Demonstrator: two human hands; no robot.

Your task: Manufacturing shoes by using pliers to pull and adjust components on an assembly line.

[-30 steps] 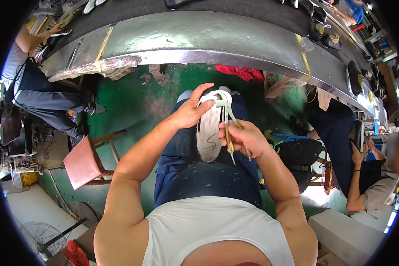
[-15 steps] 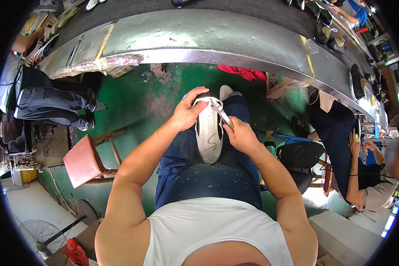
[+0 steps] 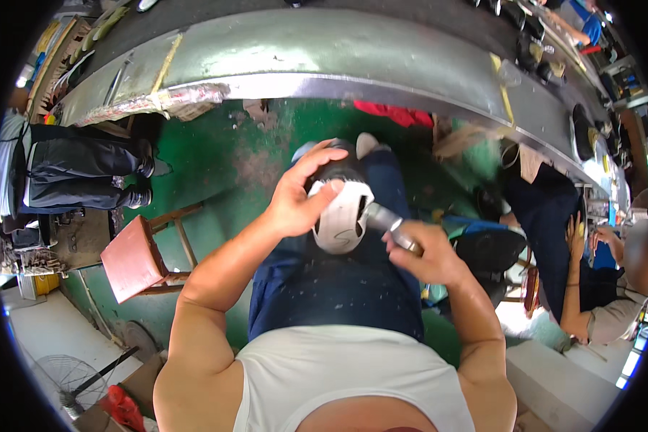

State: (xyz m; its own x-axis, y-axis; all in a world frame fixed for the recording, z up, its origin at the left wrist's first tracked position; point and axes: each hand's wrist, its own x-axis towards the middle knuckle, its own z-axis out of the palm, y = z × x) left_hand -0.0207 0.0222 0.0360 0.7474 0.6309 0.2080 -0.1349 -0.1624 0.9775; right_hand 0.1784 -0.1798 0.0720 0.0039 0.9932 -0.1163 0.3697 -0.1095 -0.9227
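A white shoe upper (image 3: 342,219) with dark side openings and a pen mark stands between my thighs, its rounded end toward me. Its far part is dark, with a pale stitched edge between. My left hand (image 3: 301,198) clasps that far part from the left, thumb on the white edge and fingers over the dark top. In my right hand (image 3: 428,252), to the right of the shoe, is a silvery metal hand tool (image 3: 383,217), smeared by motion. The tool's far end is close to the shoe's right side; whether they touch I cannot tell.
A long metal-edged bench (image 3: 266,61) crosses ahead, with shoes along its right part. A pink-topped stool (image 3: 131,261) stands at left, near a standing person's legs (image 3: 86,169). Another person (image 3: 597,288) sits at right beside a dark chair (image 3: 489,252). Red cloth (image 3: 392,114) lies under the bench.
The shoe has tipped, showing more of its dark far part, and my left thumb has moved nearer. My right hand has drawn back rightward and toward me with the tool, away from the laces.
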